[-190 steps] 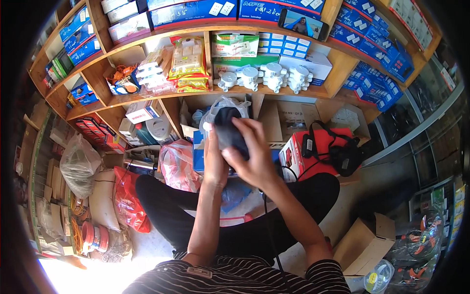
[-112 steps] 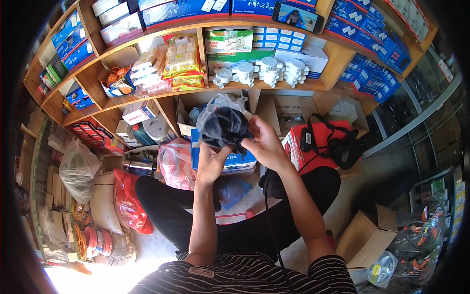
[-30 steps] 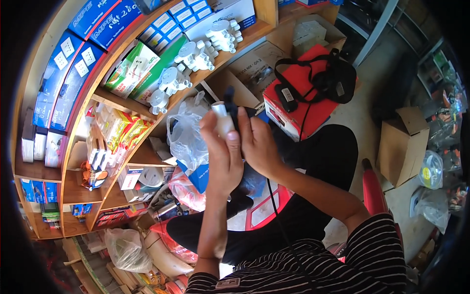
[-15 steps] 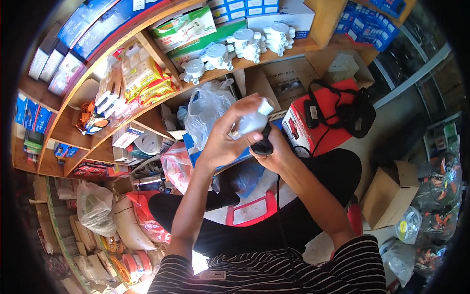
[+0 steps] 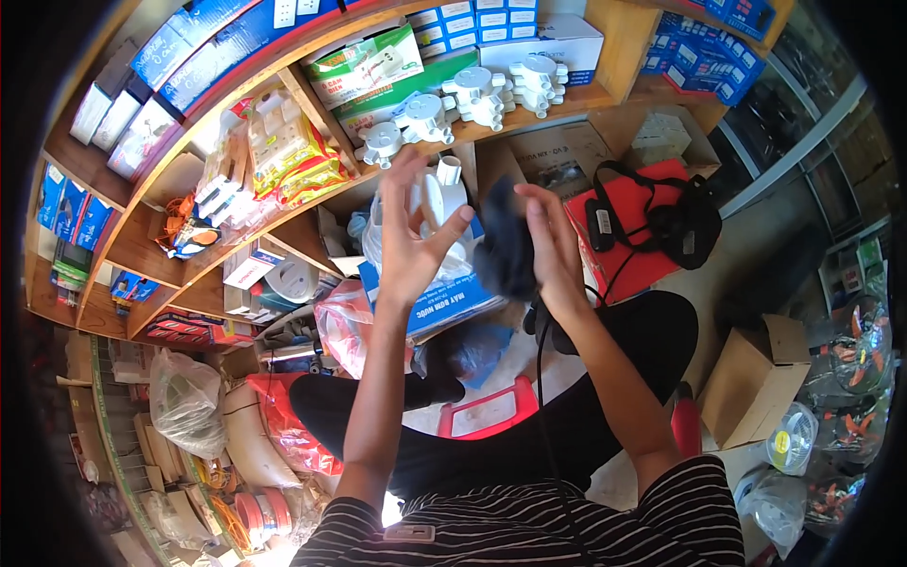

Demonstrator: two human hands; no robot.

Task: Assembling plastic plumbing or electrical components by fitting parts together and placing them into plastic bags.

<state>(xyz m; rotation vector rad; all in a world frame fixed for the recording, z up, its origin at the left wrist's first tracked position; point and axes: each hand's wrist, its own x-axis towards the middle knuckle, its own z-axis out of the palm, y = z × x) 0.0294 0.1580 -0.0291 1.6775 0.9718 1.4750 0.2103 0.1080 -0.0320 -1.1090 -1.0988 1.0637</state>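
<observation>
My left hand (image 5: pixel 412 248) holds a white plastic junction box (image 5: pixel 452 197) between thumb and fingers. A short round stub points up from it, and the fingers, blurred, cover part of its body. To its right, a dark cloth (image 5: pixel 505 241) hangs bunched and blurred in my right hand (image 5: pixel 557 250), whose fingertips rest along the cloth's edge. A small gap separates the two things. Beyond the hands, several similar white junction boxes (image 5: pixel 479 94) stand in a row on the wooden shelf. Below the hands lies a blue carton (image 5: pixel 453 304) with a clear plastic bag behind.
A red box (image 5: pixel 633 231) on the right carries a black strap and pouch (image 5: pixel 688 236). An open cardboard box (image 5: pixel 756 383) stands on the floor at right. A red-framed stool (image 5: pixel 515 402) shows between my legs. A black cord (image 5: pixel 540 378) runs down past my right forearm.
My hands have moved apart. The junction box has shifted left with my left hand, its stub now upright, and the dark cloth has come away from it and spread out in my right hand.
</observation>
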